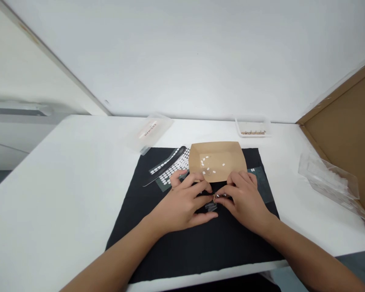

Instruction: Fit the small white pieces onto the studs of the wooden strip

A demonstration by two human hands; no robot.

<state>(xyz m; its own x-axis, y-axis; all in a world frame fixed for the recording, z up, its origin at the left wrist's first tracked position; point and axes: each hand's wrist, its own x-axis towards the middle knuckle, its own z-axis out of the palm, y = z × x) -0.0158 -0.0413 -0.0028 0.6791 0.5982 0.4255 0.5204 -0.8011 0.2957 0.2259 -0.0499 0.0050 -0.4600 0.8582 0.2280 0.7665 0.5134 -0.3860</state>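
Note:
My left hand point(187, 200) and my right hand point(243, 198) meet over a black mat point(197, 243). Their fingers pinch together around a small shiny part point(219, 196) that I cannot make out. A small clear plastic piece point(211, 207) lies on the mat just below the fingertips. Right behind the hands sits a brown paper tray point(217, 152) with several small white pieces point(208, 164) in it. Left of the tray lies a dark sheet point(170, 168) covered with rows of white pieces, and a black curved tool point(167, 166) rests across it.
A clear plastic box point(150, 132) with a label lies at the back left of the white table point(63, 182). A small clear tray point(252, 127) stands at the back. A clear plastic package point(331, 182) lies at the right beside a brown board point(346, 134).

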